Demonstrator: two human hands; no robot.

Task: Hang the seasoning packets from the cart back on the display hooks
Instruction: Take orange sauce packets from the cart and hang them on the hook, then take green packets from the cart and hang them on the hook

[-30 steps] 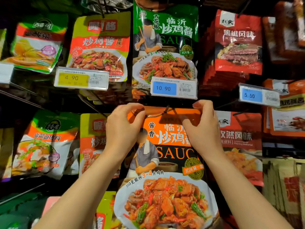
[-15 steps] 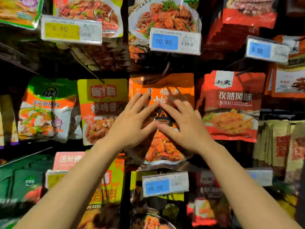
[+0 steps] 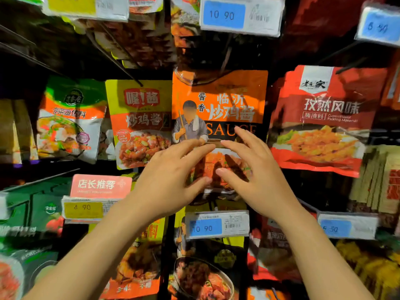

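The orange packet is hanging upright on a hook in the middle row of the display, long axis vertical, printed face toward the camera and top edge up. One such packet is showing here; whether more are hanging behind it cannot be told. Both hands are lying in front of its lower half with fingers straight and spread, holding nothing: the left hand and the right hand are angling toward each other, fingertips close but apart. Half a second ago the hands were resting higher on the packet; now they are sitting lower, uncovering its title. Left of it is hanging a yellow packet, right of it a red packet. Three blue price tags are showing, two reading 10.90.
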